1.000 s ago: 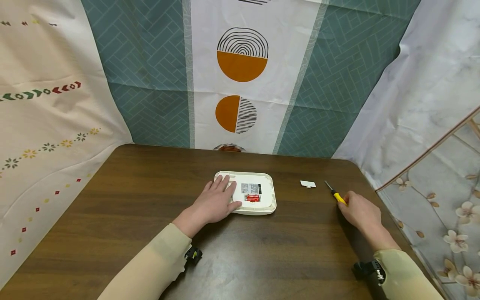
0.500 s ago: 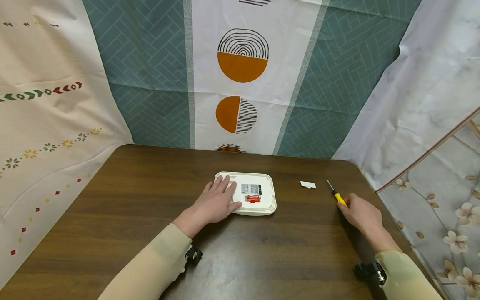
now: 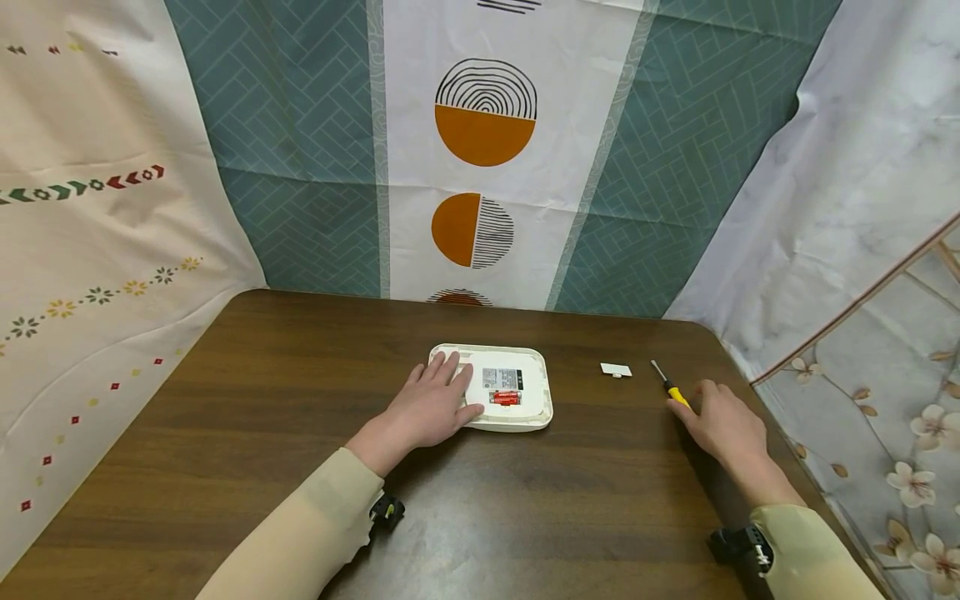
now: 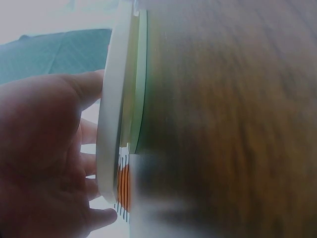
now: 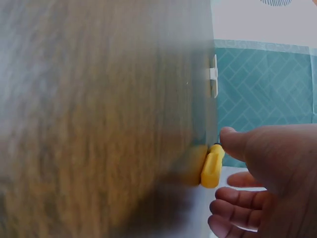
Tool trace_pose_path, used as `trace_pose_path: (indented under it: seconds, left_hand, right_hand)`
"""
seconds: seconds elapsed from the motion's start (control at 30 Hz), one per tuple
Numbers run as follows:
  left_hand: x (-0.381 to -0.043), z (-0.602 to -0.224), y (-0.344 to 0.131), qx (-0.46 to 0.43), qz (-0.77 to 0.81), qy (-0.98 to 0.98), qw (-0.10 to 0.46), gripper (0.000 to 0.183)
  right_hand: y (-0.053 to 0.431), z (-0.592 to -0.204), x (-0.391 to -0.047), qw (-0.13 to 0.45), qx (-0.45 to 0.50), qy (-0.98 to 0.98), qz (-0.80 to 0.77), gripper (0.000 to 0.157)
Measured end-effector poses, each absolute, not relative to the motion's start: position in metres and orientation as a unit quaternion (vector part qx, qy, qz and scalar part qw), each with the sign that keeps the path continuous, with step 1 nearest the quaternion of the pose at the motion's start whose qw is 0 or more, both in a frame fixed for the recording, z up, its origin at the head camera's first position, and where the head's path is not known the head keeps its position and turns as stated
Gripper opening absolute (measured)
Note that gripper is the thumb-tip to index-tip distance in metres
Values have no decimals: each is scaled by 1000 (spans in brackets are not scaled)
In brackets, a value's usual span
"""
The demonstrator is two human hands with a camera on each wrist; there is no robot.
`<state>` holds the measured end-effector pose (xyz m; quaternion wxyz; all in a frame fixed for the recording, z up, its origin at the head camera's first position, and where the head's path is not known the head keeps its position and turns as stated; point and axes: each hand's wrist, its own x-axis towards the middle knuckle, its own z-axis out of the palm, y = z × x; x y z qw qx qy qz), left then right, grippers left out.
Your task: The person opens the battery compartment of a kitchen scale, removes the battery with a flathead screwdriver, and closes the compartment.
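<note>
A flat white device with rounded corners (image 3: 534, 392) lies on the table, a printed label and red battery area (image 3: 506, 398) showing on its upturned face. My left hand (image 3: 427, 400) rests on its left part with fingers spread, hiding that side. In the left wrist view, the device's edge (image 4: 112, 109) stands beside my palm. Toward the table's right, a screwdriver (image 3: 675, 392) with a yellow handle and dark collar lies on the wood. Just over the handle (image 5: 212, 167), my right hand (image 3: 726, 425) has its thumb and loosely bent fingers apart, holding nothing.
A small white cover with a tab (image 3: 616, 369) lies between the device and the screwdriver. The brown wooden table (image 3: 300, 375) ends at patterned cloths hanging behind it (image 3: 315, 233) and at both sides.
My right hand has let go of the screwdriver handle; its thumb and fingers have spread apart, leaving the tool on the table. My left hand has stayed on the device.
</note>
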<state>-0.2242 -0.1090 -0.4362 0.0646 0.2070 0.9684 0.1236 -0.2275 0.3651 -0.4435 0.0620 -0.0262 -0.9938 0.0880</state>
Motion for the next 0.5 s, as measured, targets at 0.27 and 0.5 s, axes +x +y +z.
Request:
trace_pose_path:
  seconds: [0.27,0.5]
  left_hand:
    - [-224,-436,-109,205,119,969,66,79]
    - [-225,-437,-109,206,114,970,62,79]
  right_hand:
    - [350,-439,-230,113,20,-988,107,74]
    - [333,-436,-236,124,70,-984,106,72]
